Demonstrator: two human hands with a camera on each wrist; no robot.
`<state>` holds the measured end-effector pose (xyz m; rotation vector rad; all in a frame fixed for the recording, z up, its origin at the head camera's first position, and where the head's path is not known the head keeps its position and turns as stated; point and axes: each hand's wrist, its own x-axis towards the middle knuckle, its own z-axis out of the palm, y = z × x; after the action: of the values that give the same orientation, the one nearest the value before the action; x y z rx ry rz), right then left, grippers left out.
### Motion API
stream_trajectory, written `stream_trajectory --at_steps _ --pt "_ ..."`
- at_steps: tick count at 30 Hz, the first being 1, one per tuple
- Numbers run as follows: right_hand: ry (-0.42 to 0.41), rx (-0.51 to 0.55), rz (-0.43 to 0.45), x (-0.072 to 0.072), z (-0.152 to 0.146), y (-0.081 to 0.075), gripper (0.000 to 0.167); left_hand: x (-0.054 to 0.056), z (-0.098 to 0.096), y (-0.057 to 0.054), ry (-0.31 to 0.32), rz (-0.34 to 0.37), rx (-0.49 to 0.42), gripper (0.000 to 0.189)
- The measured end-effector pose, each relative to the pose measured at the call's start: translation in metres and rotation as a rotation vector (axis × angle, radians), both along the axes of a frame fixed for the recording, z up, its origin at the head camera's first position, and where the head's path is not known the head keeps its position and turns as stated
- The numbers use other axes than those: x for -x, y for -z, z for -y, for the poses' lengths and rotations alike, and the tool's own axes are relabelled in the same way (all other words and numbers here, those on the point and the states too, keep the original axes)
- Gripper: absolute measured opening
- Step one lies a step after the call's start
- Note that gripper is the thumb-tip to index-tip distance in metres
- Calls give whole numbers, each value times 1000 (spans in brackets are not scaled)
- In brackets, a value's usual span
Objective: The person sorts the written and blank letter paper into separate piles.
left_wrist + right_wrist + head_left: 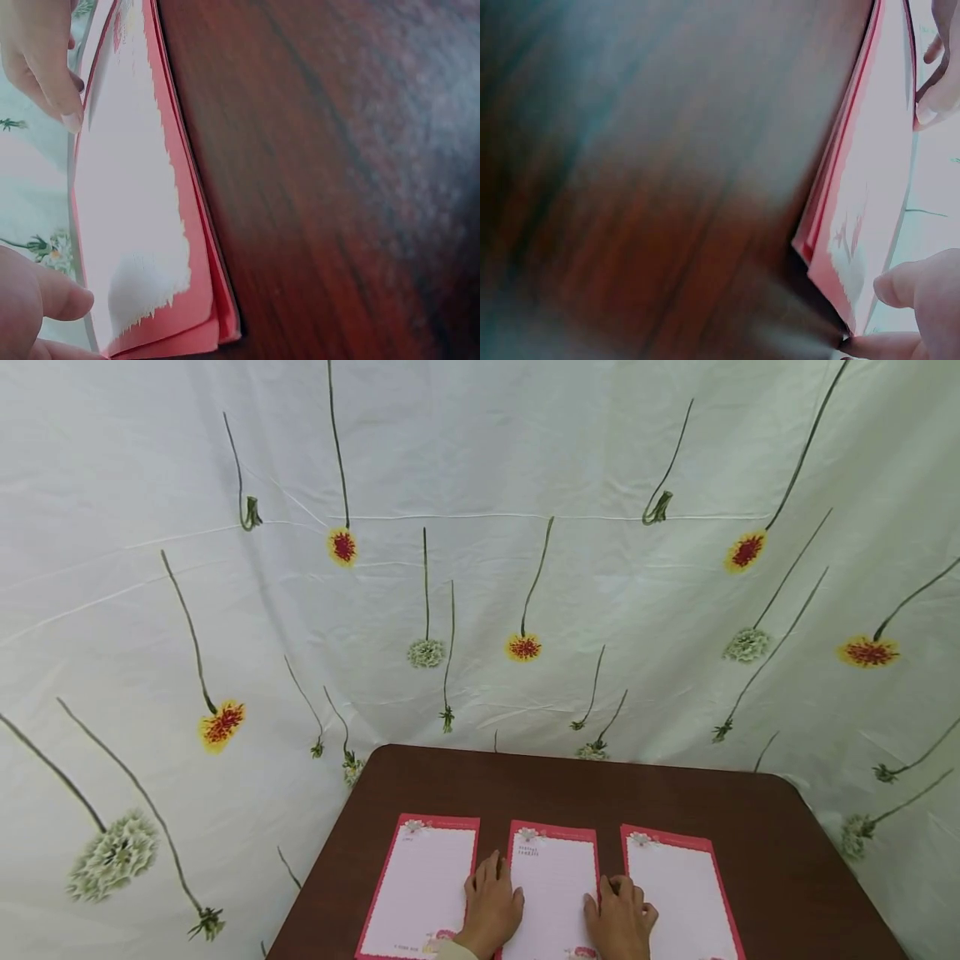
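The middle stack of red-bordered writing paper (552,893) lies on the dark table between my two hands. Along its left side rests my left hand (492,906), fingers pointing forward and thumb toward the sheets. My right hand (621,917) is at the opposite side, fingers loosely bent and over the gap beside the right-hand stack. In the left wrist view several layers of the paper stack (135,195) show, slightly uneven at one corner. The right wrist view shows the paper stack (877,157) with layered edges too, the thumb close to its face.
A second stack of the same paper (427,885) lies to the left, and a third paper stack (678,893) to the right. All rest on a dark brown table (585,785) with rounded corners. Behind it hangs a pale flowered cloth (480,460).
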<state>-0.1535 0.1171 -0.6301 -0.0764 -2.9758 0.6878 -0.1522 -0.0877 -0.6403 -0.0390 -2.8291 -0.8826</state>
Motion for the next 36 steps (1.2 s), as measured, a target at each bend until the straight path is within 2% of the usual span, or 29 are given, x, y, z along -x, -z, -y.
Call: stream_trajectory --at_steps 6,10,12,18,22,27,30,34,36 --pt "-3 -1 7 -1 3 2 48 -2 -1 -8 6 34 -33 52" --pt "3 -7 8 -1 4 0 48 -3 -1 -13 15 65 -12 54" --pt "5 -9 9 0 5 0 48 -3 -2 -12 13 70 1 55" --pt "21 -10 -37 0 4 0 45 -5 -4 -8 0 24 11 52" --pt "19 5 -120 0 4 -3 39 -4 -6 -11 -37 3 11 48" --pt "-3 71 -167 2 6 -9 35 -1 -4 -17 -95 -64 48 44" --pt "-1 135 -159 3 9 -13 35 1 1 -20 -94 -95 -22 40" --pt "14 188 -163 5 15 -16 33 1 10 -25 -95 -88 -150 36" --pt "18 207 -167 5 18 -17 33 2 15 -27 -109 -92 -177 35"
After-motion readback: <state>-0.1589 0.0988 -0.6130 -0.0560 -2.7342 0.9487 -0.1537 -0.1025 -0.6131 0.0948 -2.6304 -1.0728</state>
